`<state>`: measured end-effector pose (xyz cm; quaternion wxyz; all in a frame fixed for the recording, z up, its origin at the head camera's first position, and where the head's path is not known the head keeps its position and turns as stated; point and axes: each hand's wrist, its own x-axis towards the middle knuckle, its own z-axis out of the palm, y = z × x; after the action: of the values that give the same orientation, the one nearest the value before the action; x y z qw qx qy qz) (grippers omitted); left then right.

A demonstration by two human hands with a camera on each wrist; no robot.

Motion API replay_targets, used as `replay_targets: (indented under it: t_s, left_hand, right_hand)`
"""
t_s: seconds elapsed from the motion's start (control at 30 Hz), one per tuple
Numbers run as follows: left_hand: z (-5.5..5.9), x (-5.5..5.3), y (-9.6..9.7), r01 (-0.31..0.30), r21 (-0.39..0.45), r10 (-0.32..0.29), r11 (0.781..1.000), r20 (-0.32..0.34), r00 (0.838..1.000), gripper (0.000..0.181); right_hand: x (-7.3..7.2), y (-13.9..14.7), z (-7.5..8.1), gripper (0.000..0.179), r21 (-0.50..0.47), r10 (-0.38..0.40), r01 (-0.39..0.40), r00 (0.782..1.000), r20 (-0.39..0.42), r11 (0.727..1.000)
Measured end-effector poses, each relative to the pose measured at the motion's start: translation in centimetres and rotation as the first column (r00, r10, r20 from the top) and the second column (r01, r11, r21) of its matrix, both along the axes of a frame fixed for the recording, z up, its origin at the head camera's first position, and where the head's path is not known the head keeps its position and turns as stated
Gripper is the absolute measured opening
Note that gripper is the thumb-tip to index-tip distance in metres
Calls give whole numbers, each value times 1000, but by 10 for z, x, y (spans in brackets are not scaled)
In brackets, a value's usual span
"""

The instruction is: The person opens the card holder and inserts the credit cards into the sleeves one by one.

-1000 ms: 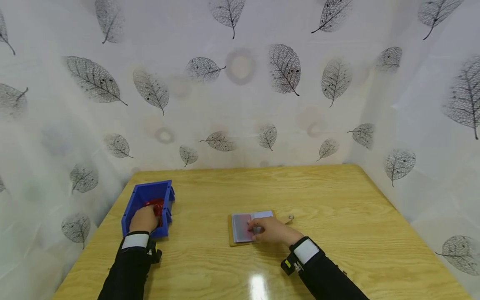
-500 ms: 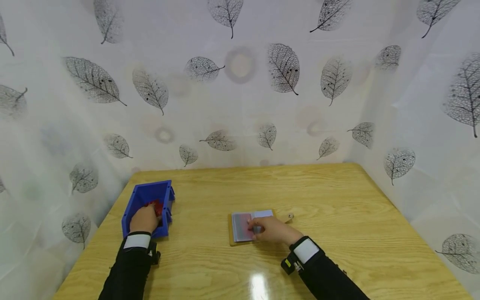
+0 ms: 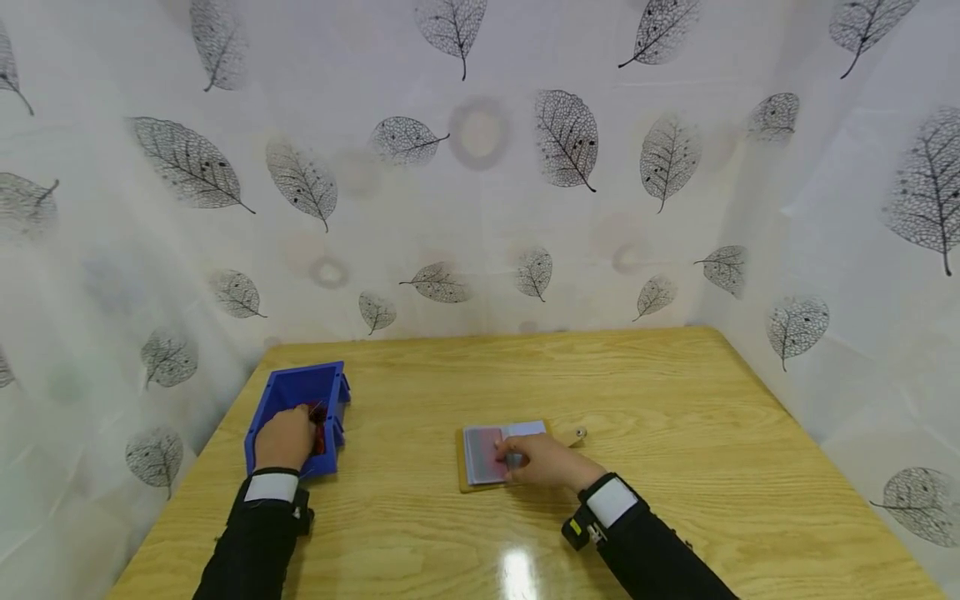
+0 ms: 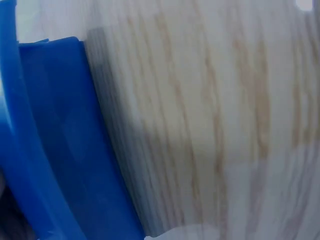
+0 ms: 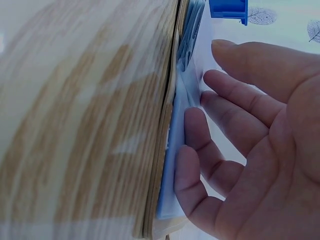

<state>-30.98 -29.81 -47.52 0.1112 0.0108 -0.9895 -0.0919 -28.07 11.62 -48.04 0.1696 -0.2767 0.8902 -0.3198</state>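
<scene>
My left hand (image 3: 285, 437) reaches down into a blue plastic bin (image 3: 303, 377) on the left of the table; its fingertips are hidden. Just right of it in the bin lie shiny red items (image 3: 319, 437), too small to identify. In the left wrist view only the bin's outer wall (image 4: 75, 135) shows well. A small card holder (image 3: 482, 458) with clear plastic sleeves lies spread open near the table's middle. My right hand (image 3: 546, 461) rests on its sleeves. In the right wrist view, loosely bent fingers (image 5: 195, 125) touch the sleeves, and the thumb (image 5: 260, 62) stays apart.
The light wood table (image 3: 420, 533) carries both objects. A strap with a metal snap (image 3: 579, 434) sticks out at the card holder's right side. A white curtain with leaf prints (image 3: 480, 208) hangs behind and along both sides.
My left hand has shifted slightly and turned within the bin, and the red items beside it show differently. My right hand and the card holder have stayed in place.
</scene>
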Motion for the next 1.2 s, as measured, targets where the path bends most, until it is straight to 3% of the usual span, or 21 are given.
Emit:
replay_targets:
  t_s: [0.13,0.2,0.27,0.37,0.43,0.5,0.57,0.63,0.67,0.7,0.8,0.87,0.93,1.03,1.2]
  left_hand:
    - [10,8,3,-66,65,74,996,-132,989,17]
    - [17,11,7,-86,116,110,990,-222,969,20]
    - [24,14,14,-79,170,132,982,-325,937,21]
    - [37,17,28,-16,224,118,974,-452,884,21]
    - [45,18,40,44,242,86,969,-502,861,22]
    - [51,21,54,109,258,41,960,-513,857,20]
    - [55,23,70,173,279,-12,945,-496,868,16]
    - [55,26,87,242,342,-65,908,-455,888,11]
    - [55,28,95,271,388,-96,881,-414,905,10]
    - [52,29,104,305,426,-132,852,-388,912,7]
    - [42,32,129,330,609,-220,721,-250,943,9]
    - [34,33,145,309,702,-283,642,-158,946,9]
    - [27,33,159,272,770,-332,577,-83,939,10]
    - [17,33,177,241,811,-385,533,-21,923,13]
    - [8,34,201,236,828,-420,508,-1,908,17]
  right_hand:
    - [0,-1,-1,26,0,-2,2,1000,3,1000]
    - [0,-1,-1,26,2,-4,4,1000,1,1000]
    - [0,-1,-1,26,3,-4,4,1000,-1,1000]
    - [0,-1,-1,27,3,-5,5,1000,-4,1000]
    - [0,-1,0,26,-1,-6,6,1000,-2,1000]
    - [-1,-1,-1,25,-12,-4,4,1000,-6,1000]
    - [-2,-1,-2,23,-28,-9,9,1000,-1,1000]
    - [-3,-1,-4,21,-52,-17,18,1000,7,998]
    - [-4,-1,-5,20,-67,-20,20,1000,8,998]
    - [-5,-1,-5,20,-82,-25,26,1000,18,996]
    - [-5,-1,-6,20,-127,-34,39,999,38,991]
    - [-4,-1,-5,23,-157,-42,51,997,66,986]
    - [-3,-2,-3,29,-193,-61,81,993,105,978]
    - [-1,-5,2,39,-289,-101,155,976,191,945]
    - [-1,-8,10,40,-480,-131,263,948,290,837]
